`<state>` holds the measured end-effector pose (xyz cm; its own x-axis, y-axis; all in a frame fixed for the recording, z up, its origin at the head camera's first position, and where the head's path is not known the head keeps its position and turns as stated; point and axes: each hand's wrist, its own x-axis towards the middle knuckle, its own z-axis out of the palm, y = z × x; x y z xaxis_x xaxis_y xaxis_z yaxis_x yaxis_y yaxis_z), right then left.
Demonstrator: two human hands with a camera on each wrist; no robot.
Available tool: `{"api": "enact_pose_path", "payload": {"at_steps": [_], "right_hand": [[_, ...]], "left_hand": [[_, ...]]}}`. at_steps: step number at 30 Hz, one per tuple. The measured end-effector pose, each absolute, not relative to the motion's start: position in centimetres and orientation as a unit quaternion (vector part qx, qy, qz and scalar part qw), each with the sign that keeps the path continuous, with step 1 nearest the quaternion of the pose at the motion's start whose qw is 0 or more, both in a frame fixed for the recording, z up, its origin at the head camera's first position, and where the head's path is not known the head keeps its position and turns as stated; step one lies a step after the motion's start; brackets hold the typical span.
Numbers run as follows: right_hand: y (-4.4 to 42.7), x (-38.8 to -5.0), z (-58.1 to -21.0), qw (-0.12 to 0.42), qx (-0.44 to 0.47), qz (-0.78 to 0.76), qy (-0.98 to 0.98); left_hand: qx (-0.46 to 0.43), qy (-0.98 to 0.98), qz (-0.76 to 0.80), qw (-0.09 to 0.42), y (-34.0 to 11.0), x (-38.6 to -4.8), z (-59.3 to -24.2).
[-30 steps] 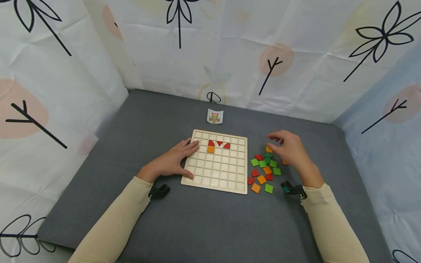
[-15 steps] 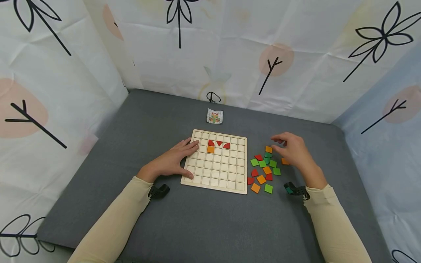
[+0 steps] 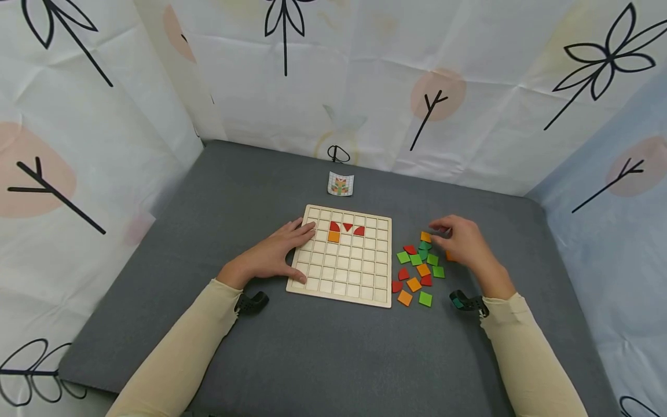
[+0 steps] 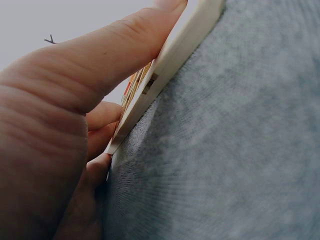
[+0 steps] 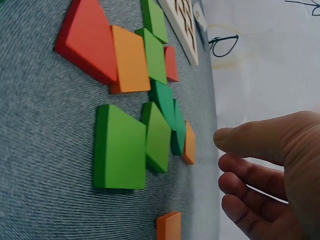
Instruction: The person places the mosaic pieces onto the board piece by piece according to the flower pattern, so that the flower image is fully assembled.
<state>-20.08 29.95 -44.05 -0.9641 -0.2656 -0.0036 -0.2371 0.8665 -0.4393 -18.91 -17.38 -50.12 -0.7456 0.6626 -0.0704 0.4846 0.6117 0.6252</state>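
Observation:
A pale wooden grid board (image 3: 346, 260) lies on the grey table, with several tiles set near its far side: an orange square (image 3: 334, 237), a red triangle (image 3: 347, 227) and two red rounded pieces. My left hand (image 3: 271, 253) rests spread along the board's left edge; in the left wrist view its thumb (image 4: 115, 47) lies over the rim. My right hand (image 3: 464, 240) hovers at the far right of the loose tiles, fingers loosely bent, nothing between them. Nearest to it are an orange tile (image 3: 425, 237) and another orange tile (image 5: 169, 227), partly hidden by the hand in the head view.
Loose green tiles (image 3: 425, 299), red tiles (image 3: 403, 274) and more orange tiles lie right of the board, some touching or overlapping. A small picture card (image 3: 341, 184) lies behind the board. Patterned white cloth (image 3: 365, 116) hangs round the table.
My right hand has shifted slightly right, then a little nearer the table's front, its fingers drawing closer together. The left hand and the board have stayed put.

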Motion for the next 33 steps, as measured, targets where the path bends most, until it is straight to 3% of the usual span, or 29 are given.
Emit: {"api": "enact_pose_path", "payload": {"at_steps": [33], "right_hand": [[29.8,-21.0,-45.7,0.058,-0.158,-0.188,0.968]], "left_hand": [[0.32,0.887,0.296,0.152,-17.3,-18.7,-49.9]]}}
